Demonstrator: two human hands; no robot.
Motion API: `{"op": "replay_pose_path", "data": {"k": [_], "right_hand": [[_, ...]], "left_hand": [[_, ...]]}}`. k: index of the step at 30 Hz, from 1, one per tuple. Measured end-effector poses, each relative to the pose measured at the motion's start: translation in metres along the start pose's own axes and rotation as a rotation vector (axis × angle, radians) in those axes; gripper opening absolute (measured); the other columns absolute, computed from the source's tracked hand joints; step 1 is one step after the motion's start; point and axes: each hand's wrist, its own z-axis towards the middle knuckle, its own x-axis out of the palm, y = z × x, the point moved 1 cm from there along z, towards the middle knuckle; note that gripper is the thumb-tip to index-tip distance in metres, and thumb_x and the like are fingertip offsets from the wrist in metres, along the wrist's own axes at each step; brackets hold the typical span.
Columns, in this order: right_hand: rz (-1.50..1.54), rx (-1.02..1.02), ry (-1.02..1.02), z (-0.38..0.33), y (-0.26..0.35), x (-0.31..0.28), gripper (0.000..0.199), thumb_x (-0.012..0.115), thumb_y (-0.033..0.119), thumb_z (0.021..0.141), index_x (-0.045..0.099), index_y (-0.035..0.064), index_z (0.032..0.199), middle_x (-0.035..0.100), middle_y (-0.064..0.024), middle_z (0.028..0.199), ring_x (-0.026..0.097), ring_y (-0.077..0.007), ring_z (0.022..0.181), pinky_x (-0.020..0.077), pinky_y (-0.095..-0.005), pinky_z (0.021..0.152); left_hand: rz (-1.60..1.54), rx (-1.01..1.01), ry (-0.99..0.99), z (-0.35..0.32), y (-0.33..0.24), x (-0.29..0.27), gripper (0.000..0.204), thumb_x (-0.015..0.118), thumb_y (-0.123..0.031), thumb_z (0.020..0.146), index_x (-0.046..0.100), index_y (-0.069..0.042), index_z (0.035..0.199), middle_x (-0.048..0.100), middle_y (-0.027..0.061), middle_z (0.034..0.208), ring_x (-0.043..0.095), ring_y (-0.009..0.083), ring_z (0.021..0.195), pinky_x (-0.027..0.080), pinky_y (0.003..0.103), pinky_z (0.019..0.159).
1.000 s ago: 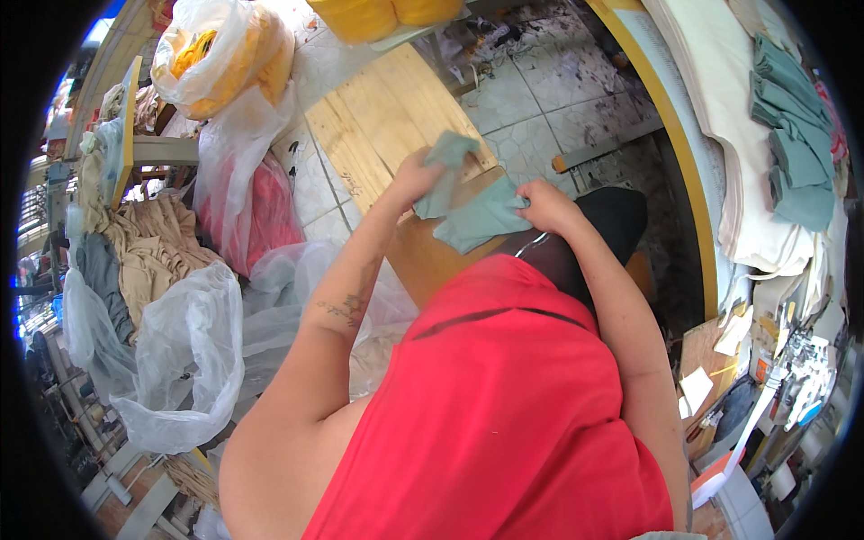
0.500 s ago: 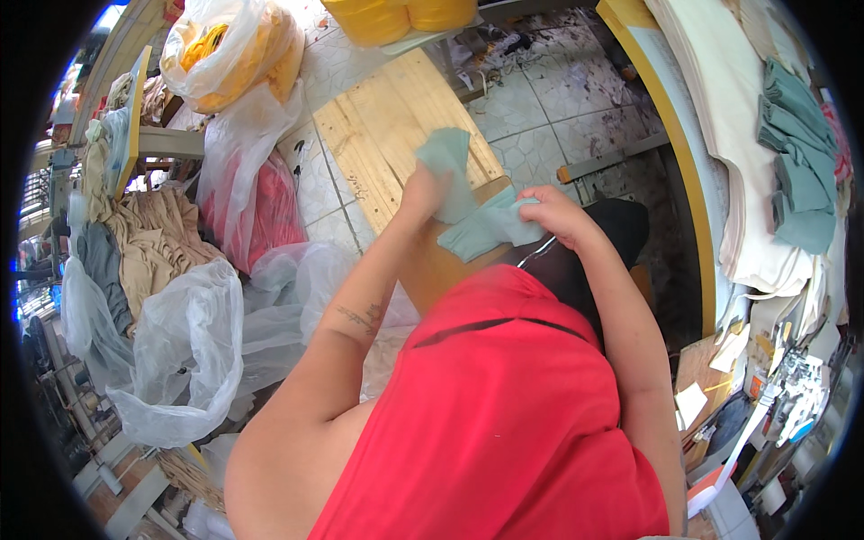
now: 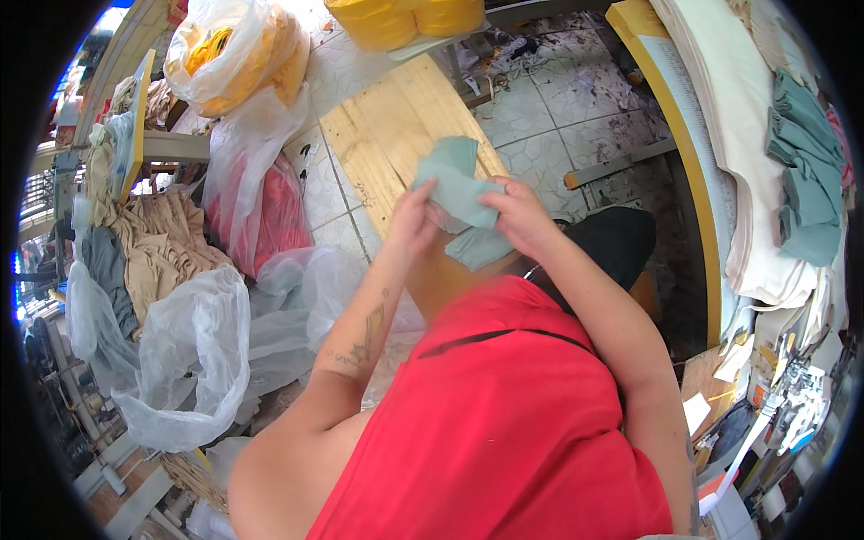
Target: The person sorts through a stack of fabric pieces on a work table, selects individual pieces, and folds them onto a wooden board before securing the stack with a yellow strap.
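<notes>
A pale green fabric piece [image 3: 464, 198] is stretched between my two hands, above a wooden board. My left hand [image 3: 417, 219] is closed on its left edge, and my right hand [image 3: 525, 216] pinches its right edge. Behind it, a darker green fabric piece [image 3: 457, 151] shows at the top; whether it is the same cloth I cannot tell. Another green piece [image 3: 479, 248] lies just below my hands, by my lap. The wooden board [image 3: 382, 112] extends away from me beneath the cloth.
To the left sit a clear plastic bag [image 3: 184, 360], a bag of red fabric [image 3: 274, 211] and a bag of yellow material [image 3: 238, 63]. Beige fabric [image 3: 162, 243] hangs nearby. On the right, a yellow-edged table [image 3: 697, 171] bears cream cloth [image 3: 720, 135] and folded green fabric [image 3: 805, 171].
My right hand has moved up and left from the cloth near my lap to the piece at my left hand. My left hand has lowered slightly, and the fabric is now held between both.
</notes>
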Motion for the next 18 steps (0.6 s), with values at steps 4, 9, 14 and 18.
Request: {"op": "replay_pose_path", "data": {"k": [4, 9, 14, 18], "right_hand": [[-0.355, 0.216, -0.094, 0.022, -0.036, 0.001, 0.03, 0.063, 0.008, 0.093, 0.06, -0.0055, 0.12, 0.069, -0.0153, 0.102, 0.069, -0.0218, 0.093, 0.0575, -0.0372, 0.076], [-0.721, 0.305, -0.111, 0.039, -0.054, -0.006, 0.034, 0.066, 0.018, 0.093, 0.062, -0.0058, 0.117, 0.07, -0.0212, 0.096, 0.071, -0.0282, 0.088, 0.0578, -0.041, 0.075], [-1.487, -0.311, -0.37, 0.042, -0.044, -0.006, 0.037, 0.07, 0.025, 0.087, 0.065, -0.0059, 0.107, 0.07, -0.0281, 0.094, 0.07, -0.0402, 0.089, 0.0554, -0.0486, 0.077], [-1.344, -0.148, -0.288, 0.053, -0.034, 0.003, 0.035, 0.072, 0.026, 0.084, 0.067, -0.0062, 0.098, 0.07, -0.0273, 0.092, 0.069, -0.041, 0.092, 0.0546, -0.049, 0.079]], "left_hand": [[0.625, -0.03, -0.08, 0.05, -0.027, -0.023, 0.04, 0.068, -0.018, 0.096, 0.057, 0.002, 0.129, 0.064, 0.0129, 0.121, 0.064, 0.0204, 0.104, 0.054, 0.034, 0.087], [1.231, 0.004, -0.191, 0.085, -0.027, -0.043, 0.045, 0.078, -0.027, 0.087, 0.064, 0.002, 0.118, 0.064, 0.0177, 0.113, 0.064, 0.0218, 0.092, 0.052, 0.036, 0.07], [1.443, 0.218, -0.548, 0.07, -0.003, -0.019, 0.078, 0.083, -0.049, 0.074, 0.054, 0.007, 0.12, 0.059, 0.026, 0.119, 0.063, 0.0355, 0.101, 0.052, 0.042, 0.086], [1.684, 0.291, -0.6, 0.062, 0.01, 0.035, 0.091, 0.084, -0.057, 0.066, 0.052, 0.013, 0.113, 0.059, 0.0315, 0.11, 0.063, 0.0437, 0.106, 0.053, 0.046, 0.089]]}}
